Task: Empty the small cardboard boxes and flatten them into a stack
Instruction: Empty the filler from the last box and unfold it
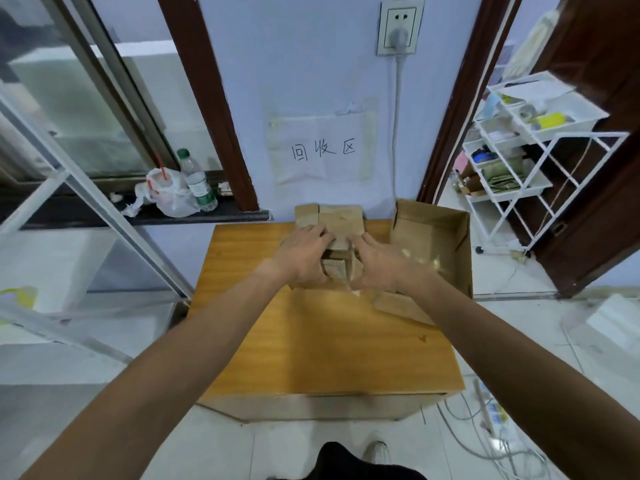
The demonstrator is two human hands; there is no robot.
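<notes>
A small brown cardboard box (341,221) stands at the far edge of the wooden table (322,344), its flaps up against the wall. My left hand (304,256) grips its left side, fingers curled over the rim. My right hand (375,263) grips its right side, thumb toward me. The box's inside is mostly hidden by both hands. A larger open cardboard box (436,244) stands just to the right, with small pale bits blurred in the air at its near wall. A flat cardboard piece (401,306) lies on the table under my right wrist.
A sheet with handwriting (323,150) is taped to the wall behind the table. A plastic bottle (197,181) and a plastic bag (166,192) sit on the ledge at left. A white wire rack (516,161) stands at right. Cables (485,420) lie on the floor.
</notes>
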